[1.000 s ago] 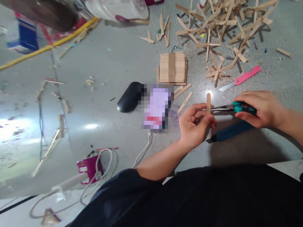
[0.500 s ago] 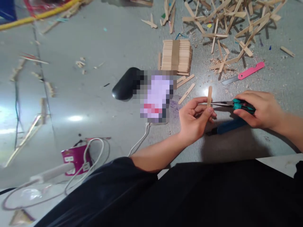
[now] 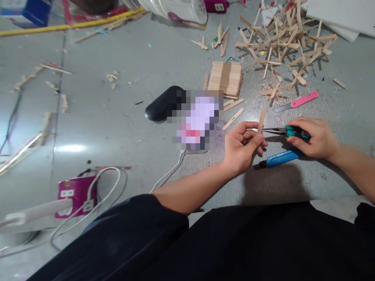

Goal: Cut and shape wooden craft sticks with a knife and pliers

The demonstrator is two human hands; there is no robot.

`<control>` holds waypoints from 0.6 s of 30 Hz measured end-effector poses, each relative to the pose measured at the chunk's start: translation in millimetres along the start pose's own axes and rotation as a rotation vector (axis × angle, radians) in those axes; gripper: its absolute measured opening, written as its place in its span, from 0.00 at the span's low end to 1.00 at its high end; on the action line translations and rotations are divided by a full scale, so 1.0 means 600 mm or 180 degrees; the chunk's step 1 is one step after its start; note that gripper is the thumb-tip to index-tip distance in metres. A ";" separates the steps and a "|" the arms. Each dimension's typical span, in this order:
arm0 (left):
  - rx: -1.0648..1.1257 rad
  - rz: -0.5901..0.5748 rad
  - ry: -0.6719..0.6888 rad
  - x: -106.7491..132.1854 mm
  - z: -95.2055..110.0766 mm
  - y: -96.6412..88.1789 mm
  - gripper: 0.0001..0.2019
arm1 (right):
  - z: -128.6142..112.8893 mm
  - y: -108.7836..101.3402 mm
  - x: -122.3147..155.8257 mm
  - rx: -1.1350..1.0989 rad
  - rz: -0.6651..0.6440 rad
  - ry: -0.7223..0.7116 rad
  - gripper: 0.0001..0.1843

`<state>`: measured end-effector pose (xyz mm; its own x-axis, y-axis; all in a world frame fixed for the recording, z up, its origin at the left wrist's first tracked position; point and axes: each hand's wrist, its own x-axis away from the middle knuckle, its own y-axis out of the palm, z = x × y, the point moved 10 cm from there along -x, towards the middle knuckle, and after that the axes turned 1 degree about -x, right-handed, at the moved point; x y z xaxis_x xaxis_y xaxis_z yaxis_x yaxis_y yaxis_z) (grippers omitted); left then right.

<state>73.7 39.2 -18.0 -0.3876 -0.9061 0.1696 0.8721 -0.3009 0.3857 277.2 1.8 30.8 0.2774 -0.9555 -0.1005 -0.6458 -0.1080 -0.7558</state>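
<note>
Wooden craft stick [image 3: 261, 119] is pinched near its lower end between the thumb and fingers of the left hand [image 3: 241, 148]; its long axis is pointed away from the wearer's body, with the far end leaning slightly right. From the right, the stick is met nearly crosswise by the tips of needle-nose pliers [image 3: 288, 132]; whether the wood is gripped between them cannot be told. The pliers' teal-and-black handles are wrapped by the right hand [image 3: 316, 137], so the left hand is placed nearer to the stick. Just below the pliers, a blue utility knife [image 3: 283, 158] is seen; beyond them, a pink-handled knife [image 3: 305, 100] is laid. Left of that, loose craft sticks [image 3: 233, 119] and a banded bundle of sticks [image 3: 225, 78] are set out. No brand or label can be read, and the phone screen [image 3: 202, 113] is pixelated.
</note>
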 end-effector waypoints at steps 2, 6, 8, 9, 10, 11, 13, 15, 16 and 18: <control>0.0024 0.0065 -0.0014 0.003 -0.002 -0.003 0.19 | -0.003 -0.002 0.001 -0.0003 0.0046 -0.0027 0.18; 0.0091 -0.0047 -0.0135 0.006 -0.005 0.001 0.17 | -0.007 -0.009 0.003 -0.0014 0.0075 -0.0073 0.17; 0.0130 -0.0195 -0.0180 0.005 -0.004 0.007 0.17 | -0.007 -0.011 0.002 -0.0038 0.0048 -0.0092 0.17; 0.0144 -0.0234 -0.0207 0.005 -0.005 0.009 0.17 | -0.007 -0.013 0.002 -0.0055 0.0050 -0.0109 0.17; 0.0157 -0.0251 -0.0224 0.004 -0.005 0.009 0.17 | -0.008 -0.014 0.001 -0.0070 0.0047 -0.0120 0.17; 0.0166 -0.0255 -0.0237 0.004 -0.005 0.009 0.17 | -0.008 -0.015 0.001 -0.0080 0.0036 -0.0120 0.17; 0.0180 -0.0280 -0.0250 0.003 -0.005 0.009 0.17 | -0.005 -0.014 0.000 -0.0069 -0.0010 -0.0066 0.17; 0.0194 -0.0337 -0.0268 0.004 -0.006 0.012 0.16 | -0.002 -0.013 -0.001 -0.0050 -0.0047 0.0019 0.17; 0.0204 -0.0368 -0.0283 0.004 -0.007 0.013 0.16 | -0.001 -0.013 -0.002 -0.0050 -0.0060 0.0042 0.17; 0.0214 -0.0404 -0.0295 0.004 -0.007 0.015 0.15 | -0.003 -0.014 -0.003 -0.0064 -0.0083 0.0038 0.16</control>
<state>82.0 33.0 -18.0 -0.5221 -0.8297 0.1974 0.7936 -0.3879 0.4687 280.6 3.6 38.5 0.2859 -0.9555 -0.0731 -0.6526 -0.1383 -0.7450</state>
